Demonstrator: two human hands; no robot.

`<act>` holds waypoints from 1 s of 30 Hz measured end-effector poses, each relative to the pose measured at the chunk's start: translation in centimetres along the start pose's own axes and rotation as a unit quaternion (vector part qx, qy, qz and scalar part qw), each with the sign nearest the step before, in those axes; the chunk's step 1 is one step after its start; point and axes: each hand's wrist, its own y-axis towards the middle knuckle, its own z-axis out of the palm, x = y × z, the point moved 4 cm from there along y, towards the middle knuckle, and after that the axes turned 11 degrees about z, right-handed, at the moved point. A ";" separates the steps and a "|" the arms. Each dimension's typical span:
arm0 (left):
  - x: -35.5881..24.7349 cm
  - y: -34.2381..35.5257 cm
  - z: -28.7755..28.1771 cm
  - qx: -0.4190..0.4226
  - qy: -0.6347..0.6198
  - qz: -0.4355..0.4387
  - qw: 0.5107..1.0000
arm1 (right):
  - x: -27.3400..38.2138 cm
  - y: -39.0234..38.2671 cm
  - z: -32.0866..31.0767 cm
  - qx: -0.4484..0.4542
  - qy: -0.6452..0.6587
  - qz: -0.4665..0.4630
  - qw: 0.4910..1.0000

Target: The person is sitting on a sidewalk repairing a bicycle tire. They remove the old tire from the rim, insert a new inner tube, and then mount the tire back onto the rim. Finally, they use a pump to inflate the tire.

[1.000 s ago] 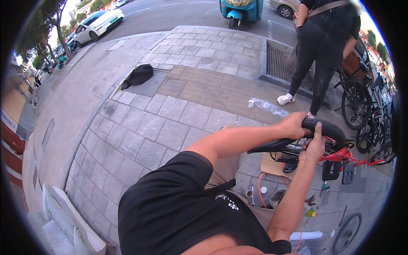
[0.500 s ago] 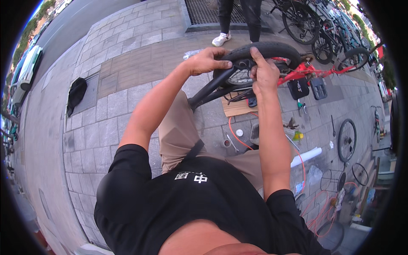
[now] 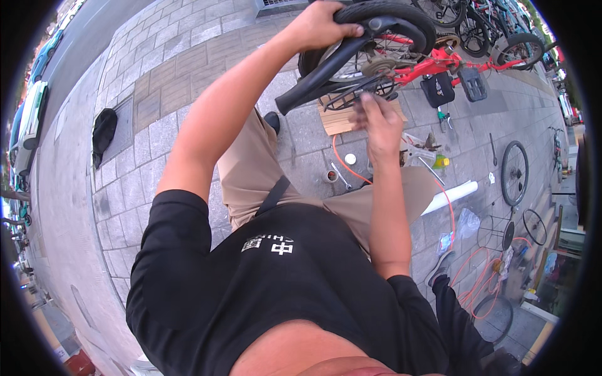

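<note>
My left hand (image 3: 323,28) grips the black tyre (image 3: 401,11) of an upturned red bicycle's wheel, its thumb stretched across the near side. From that wheel a limp black inner tube (image 3: 320,74) hangs out and bends down toward my knee. Apart from the tyre, my right hand (image 3: 381,125) hovers in front of the dark rear rack (image 3: 354,93); its fingers are smeared by motion. The red frame (image 3: 433,64) stretches off to the right of the wheel. A cardboard sheet (image 3: 338,119) lies beneath the rack.
An orange hose (image 3: 337,147), a wrench (image 3: 342,177), a small cup (image 3: 331,176) and a white roll (image 3: 451,197) lie on the paving. Loose wheels (image 3: 514,172) lie at the right. Another person's shoe (image 3: 442,266) shows at lower right. Parked bicycles (image 3: 501,37) stand at the far right.
My right hand has come off the tyre and dropped toward me. My left hand stays on the tyre. The view has tilted, so the wheel sits higher and the far person's legs have left the picture.
</note>
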 end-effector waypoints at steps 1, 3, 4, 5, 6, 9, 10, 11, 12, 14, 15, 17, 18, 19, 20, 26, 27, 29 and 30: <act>-0.3 1.2 0.2 0.008 0.031 0.010 0.999 | 0.7 0.4 1.2 0.012 -0.012 -0.030 0.999; -2.3 3.1 0.3 0.020 0.001 -0.045 0.999 | 2.7 1.3 3.1 0.008 -0.069 -0.046 0.997; -2.8 3.8 0.1 0.017 0.000 -0.039 0.999 | 4.1 1.6 4.8 0.018 -0.084 -0.047 0.995; -3.3 4.8 -0.1 0.018 -0.003 -0.028 0.999 | 5.4 2.0 6.1 0.023 -0.099 -0.051 0.994; -4.0 5.1 -0.7 0.003 -0.004 0.008 1.000 | 5.9 3.3 7.1 0.046 -0.100 -0.045 0.993; -2.8 4.2 -1.8 -0.023 0.082 0.066 0.994 | 5.1 5.7 7.1 0.074 -0.045 -0.073 0.994; -2.7 2.9 -2.3 -0.037 0.091 0.040 0.994 | 5.4 5.3 7.0 0.079 -0.037 -0.077 0.993; -2.4 1.3 -2.2 -0.053 0.100 0.011 0.994 | 5.4 5.4 6.9 0.086 -0.031 -0.090 0.992; -2.5 0.1 -2.1 -0.075 0.115 0.020 0.990 | 5.4 5.7 6.6 0.092 -0.026 -0.104 0.990; -2.4 -1.6 -1.6 -0.116 0.156 0.023 0.981 | 6.0 6.0 6.8 0.123 0.009 -0.102 0.987; -3.2 -2.3 -1.2 -0.127 0.208 0.072 0.967 | 6.8 6.2 6.8 0.117 0.023 -0.101 0.988; -3.6 -2.0 -0.9 -0.134 0.232 0.112 0.957 | 8.7 6.2 6.5 0.110 0.054 -0.097 0.988; -3.7 -1.4 -1.0 -0.100 0.257 0.111 0.955 | 9.4 6.8 6.2 0.099 0.082 -0.095 0.987; -3.8 -0.8 -1.6 -0.067 0.282 0.110 0.951 | 10.0 8.0 5.6 0.051 0.086 -0.083 0.992; -3.8 -0.4 -1.8 -0.032 0.305 0.107 0.946 | 10.6 9.0 5.2 0.047 0.089 -0.081 0.992; -3.3 1.4 -2.4 0.021 0.220 0.150 0.964 | 10.5 11.7 3.9 0.032 0.108 -0.096 0.989; -3.0 1.4 -2.6 0.031 0.186 0.150 0.971 | 10.7 11.5 3.6 0.018 0.057 -0.144 0.988; -0.9 2.5 -2.4 0.083 0.163 0.111 0.977 | 10.9 12.6 2.5 -0.019 -0.054 -0.224 0.973; 0.5 2.8 -1.7 0.067 0.153 0.141 0.976 | 10.5 14.8 1.8 -0.038 -0.102 -0.223 0.969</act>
